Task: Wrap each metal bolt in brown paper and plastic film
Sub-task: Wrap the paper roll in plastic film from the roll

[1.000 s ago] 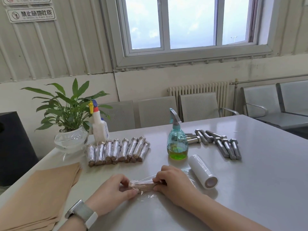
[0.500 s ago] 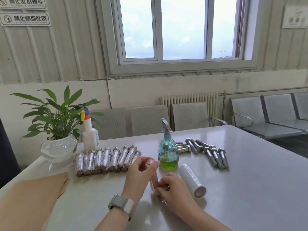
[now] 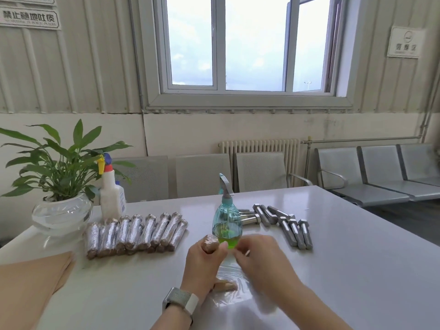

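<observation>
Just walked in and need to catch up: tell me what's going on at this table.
A person is wrapping bolts. The left hand grips a paper-wrapped bolt held upright, while the right hand, blurred, works clear plastic film around it. A row of finished wrapped bolts lies to the left, bare metal bolts wait behind right, and brown paper sheets are stacked at the table's near left.

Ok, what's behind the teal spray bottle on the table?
Behind the teal spray bottle lie bare metal bolts; a couple show through beside it, but the bottle covers their ends, so no exact count.
</observation>
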